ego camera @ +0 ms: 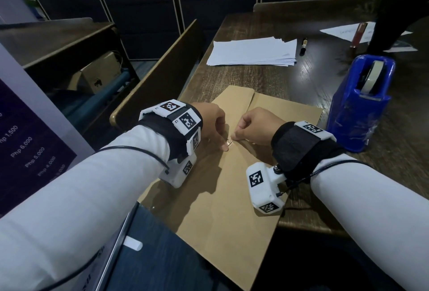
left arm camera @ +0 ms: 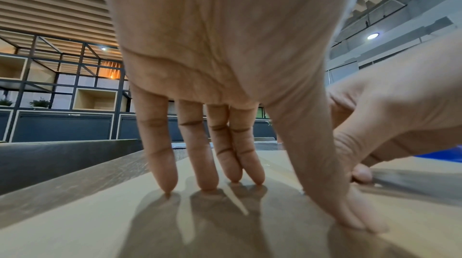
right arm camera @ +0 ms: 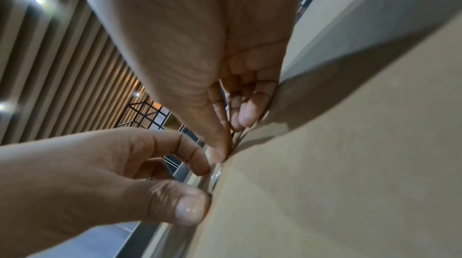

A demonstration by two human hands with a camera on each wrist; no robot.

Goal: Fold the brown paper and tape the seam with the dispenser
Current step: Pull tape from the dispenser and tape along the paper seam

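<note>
Centrally on the table [ego camera: 267, 77]: folded brown paper [ego camera: 232, 197], seam running up the frame's middle. Left hand [ego camera: 212, 123] with straight fingers [left arm camera: 162, 163] pressing the paper; right hand [ego camera: 257, 125] pinching a strip of clear tape [ego camera: 229, 142] at the seam. At right edge, apart: blue dispenser [ego camera: 362, 102].

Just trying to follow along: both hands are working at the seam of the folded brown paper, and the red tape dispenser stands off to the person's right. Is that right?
Nearly. The tape dispenser is blue plastic, not red; the head view shows it plainly. The rest holds: the left hand and right hand are both at the seam of the folded brown paper, and the dispenser stands to the person's right.
</note>
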